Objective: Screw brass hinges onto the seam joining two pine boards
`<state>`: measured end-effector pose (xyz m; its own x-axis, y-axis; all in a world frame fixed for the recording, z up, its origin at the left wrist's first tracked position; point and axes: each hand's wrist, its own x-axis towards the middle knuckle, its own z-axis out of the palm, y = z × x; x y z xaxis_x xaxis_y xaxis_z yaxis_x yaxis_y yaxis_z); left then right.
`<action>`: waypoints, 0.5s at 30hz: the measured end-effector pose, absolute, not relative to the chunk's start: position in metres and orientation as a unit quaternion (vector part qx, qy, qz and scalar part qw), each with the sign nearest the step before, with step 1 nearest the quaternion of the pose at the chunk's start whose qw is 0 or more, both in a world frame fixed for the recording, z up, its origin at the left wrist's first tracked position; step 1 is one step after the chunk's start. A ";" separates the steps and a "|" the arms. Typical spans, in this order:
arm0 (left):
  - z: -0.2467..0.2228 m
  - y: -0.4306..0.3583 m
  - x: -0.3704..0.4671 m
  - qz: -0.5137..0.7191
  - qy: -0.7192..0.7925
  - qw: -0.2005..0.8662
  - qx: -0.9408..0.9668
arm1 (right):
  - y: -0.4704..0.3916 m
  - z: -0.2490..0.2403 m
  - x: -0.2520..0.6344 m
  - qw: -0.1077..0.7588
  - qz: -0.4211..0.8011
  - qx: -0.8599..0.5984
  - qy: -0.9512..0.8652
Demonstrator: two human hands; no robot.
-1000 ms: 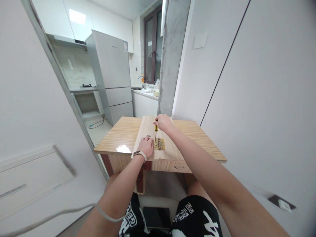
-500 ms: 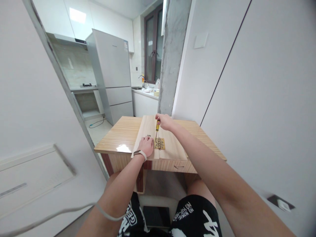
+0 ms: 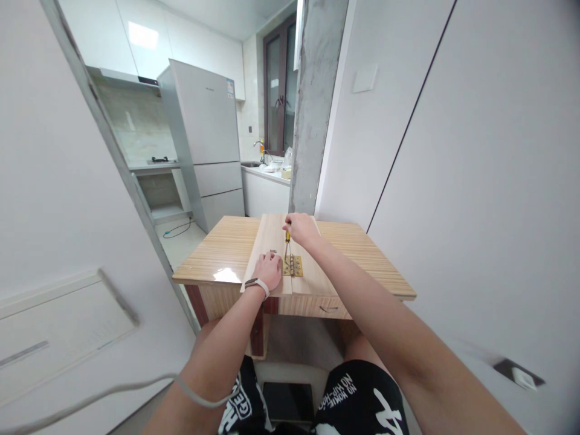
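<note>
A screwdriver point(image 3: 287, 238) with a yellow handle stands nearly upright, its handle top gripped by my right hand point(image 3: 302, 229). Its tip is down at the left side of a brass-coloured hinge point(image 3: 293, 266). That hinge lies across the seam of two pale wooden boards point(image 3: 260, 248), which rest side by side on the table. On the left board, just left of the hinge, my left hand point(image 3: 269, 270) lies with its fingers on the wood, holding nothing. Small metal pieces, perhaps screws point(image 3: 273, 251), lie beyond its fingertips.
Under the boards is a wooden table point(image 3: 217, 248) with a drawer handle point(image 3: 328, 309) in front. A wall point(image 3: 475, 181) rises close on the right. A grey cable point(image 3: 136, 383) crosses my left forearm. Behind the table stand a concrete pillar point(image 3: 315, 109) and a fridge point(image 3: 208, 121).
My right hand has shifted its hold on the screwdriver, with the fingers now closed over the handle's top and less handle showing. My left hand stays in place.
</note>
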<state>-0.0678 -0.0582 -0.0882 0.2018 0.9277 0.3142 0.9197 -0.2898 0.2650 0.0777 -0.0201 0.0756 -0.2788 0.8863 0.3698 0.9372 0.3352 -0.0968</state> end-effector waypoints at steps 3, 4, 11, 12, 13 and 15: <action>-0.090 -0.057 -0.068 0.213 0.595 0.009 0.775 | -0.018 0.074 0.081 0.184 -0.072 -0.557 -0.807; -0.090 -0.057 -0.068 0.214 0.594 0.009 0.775 | -0.017 0.074 0.082 0.185 -0.072 -0.552 -0.810; -0.092 -0.058 -0.069 0.216 0.594 0.008 0.775 | -0.010 0.074 0.087 0.185 -0.027 -0.527 -0.829; -0.092 -0.058 -0.069 0.216 0.595 0.008 0.774 | -0.009 0.074 0.087 0.192 -0.025 -0.531 -0.825; -0.092 -0.057 -0.069 0.216 0.594 0.007 0.775 | -0.008 0.074 0.087 0.198 -0.026 -0.537 -0.820; -0.094 -0.056 -0.070 0.219 0.591 0.004 0.776 | -0.007 0.073 0.088 0.202 -0.031 -0.548 -0.811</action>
